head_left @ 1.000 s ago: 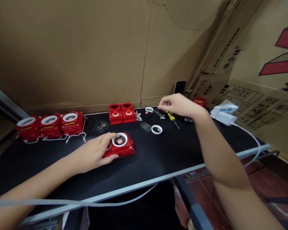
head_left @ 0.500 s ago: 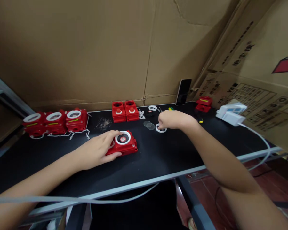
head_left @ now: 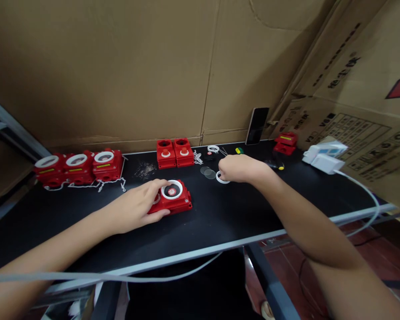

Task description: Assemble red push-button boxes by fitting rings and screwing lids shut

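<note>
My left hand grips a red housing on the black table, its thumb along the near side and fingers over the top. A white ring surrounds a dark round opening with a red-and-white centre on that housing. Farther right, my right hand is closed, fingertips down at a second white ring on the table. What lies between those fingertips is hidden, so I cannot make out what they hold. Clear round discs lie just left of the right hand.
Three red housings with white rings and white cords line the left. Two more red housings stand at the back. Dark crumbs, a phone, a screwdriver, red parts and a white charger lie about.
The view has shifted slightly. My right hand has turned a little and covers more of the white ring; my left hand keeps its grip on the red housing.
</note>
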The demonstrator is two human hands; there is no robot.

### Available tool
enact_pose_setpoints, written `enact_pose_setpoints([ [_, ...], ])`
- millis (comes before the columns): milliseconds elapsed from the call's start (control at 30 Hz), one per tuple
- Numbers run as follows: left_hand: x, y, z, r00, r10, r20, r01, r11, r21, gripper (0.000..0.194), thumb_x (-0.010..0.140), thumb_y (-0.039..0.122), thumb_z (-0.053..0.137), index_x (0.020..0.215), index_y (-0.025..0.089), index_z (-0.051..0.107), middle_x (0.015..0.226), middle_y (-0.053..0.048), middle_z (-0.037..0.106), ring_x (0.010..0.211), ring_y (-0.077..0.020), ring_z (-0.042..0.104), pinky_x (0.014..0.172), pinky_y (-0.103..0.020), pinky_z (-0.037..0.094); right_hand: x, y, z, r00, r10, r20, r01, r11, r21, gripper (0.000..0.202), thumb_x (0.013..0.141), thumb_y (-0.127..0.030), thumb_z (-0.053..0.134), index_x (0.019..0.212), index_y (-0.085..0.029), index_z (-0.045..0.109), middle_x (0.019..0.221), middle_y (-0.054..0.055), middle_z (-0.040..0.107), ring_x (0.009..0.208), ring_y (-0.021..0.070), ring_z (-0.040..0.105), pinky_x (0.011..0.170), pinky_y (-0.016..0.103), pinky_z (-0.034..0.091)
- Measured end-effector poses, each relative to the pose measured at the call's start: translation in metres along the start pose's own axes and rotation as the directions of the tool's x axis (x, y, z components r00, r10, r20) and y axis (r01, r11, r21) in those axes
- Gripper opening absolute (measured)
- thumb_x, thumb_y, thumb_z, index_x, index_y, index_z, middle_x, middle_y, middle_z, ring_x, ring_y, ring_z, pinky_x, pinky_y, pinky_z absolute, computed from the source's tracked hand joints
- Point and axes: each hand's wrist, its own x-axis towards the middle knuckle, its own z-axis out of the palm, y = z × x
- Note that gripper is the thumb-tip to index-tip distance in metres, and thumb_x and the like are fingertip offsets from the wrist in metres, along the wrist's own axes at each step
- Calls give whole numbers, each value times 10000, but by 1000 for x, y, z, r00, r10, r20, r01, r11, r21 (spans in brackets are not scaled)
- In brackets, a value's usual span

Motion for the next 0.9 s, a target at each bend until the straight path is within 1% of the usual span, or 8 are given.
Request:
enact_pose_setpoints([
  [100,-1,-1,1,1000,3,-4,-3,1000,-5,683,1168,673,553,1652,197,470,1491,-209,775,1258,-352,827,1135,-472,650,2,0,1,1000,-14,-1,14,1000,17,225,971,-178,745,1119,-118,904,1057,249,884,1084,389,879,862,376,607],
  [233,-2,-10,9,999,23,-38,-23,1000,11,747,1167,742,495,1669,189,457,1490,-216,775,1258,-361,827,1133,-482,649,3,10,-2,999,-31,-26,33,997,76,109,914,-222,812,940,-134,871,954,192,873,955,346,864,738,335,546],
  [333,-3,-18,18,995,45,-88,-42,999,29,794,1161,788,443,1677,185,449,1492,-221,770,1283,-373,819,1143,-488,643,1,19,-5,995,-59,-83,71,987,144,105,936,-214,774,857,-155,809,915,151,866,884,284,839,688,305,502],
  [433,-3,-22,22,994,52,-92,-49,998,29,803,1154,791,456,1689,192,434,1498,-211,768,1288,-367,818,1139,-474,645,1,22,-4,988,-100,-121,133,943,304,104,920,-146,733,828,-193,734,738,45,815,729,206,800,648,258,496],
  [533,-3,-22,23,996,42,-81,-40,999,20,810,1144,784,490,1695,195,423,1488,-205,774,1285,-364,818,1134,-476,647,4,16,1,970,-164,-179,233,828,509,175,847,-75,743,782,-220,668,653,-29,778,657,177,790,639,231,510],
  [600,-3,-21,22,996,36,-77,-35,999,15,800,1140,775,508,1684,193,430,1478,-208,778,1289,-366,816,1132,-481,649,8,9,5,952,-220,-215,304,775,555,220,814,-41,736,752,-228,637,628,-53,768,647,171,796,661,226,531],
  [700,-2,-18,20,995,50,-85,-49,999,15,773,1146,761,508,1663,191,439,1481,-218,774,1299,-369,814,1124,-485,657,9,-1,7,931,-284,-231,366,739,566,264,793,4,712,763,-234,603,577,-89,725,606,153,778,678,218,541],
  [900,-2,-6,6,998,41,-40,-41,999,20,713,1169,698,539,1651,184,438,1498,-223,767,1292,-364,822,1120,-481,664,3,-15,5,923,-346,-169,378,730,569,320,830,49,711,774,-228,561,595,-103,665,554,114,699,617,220,465],
])
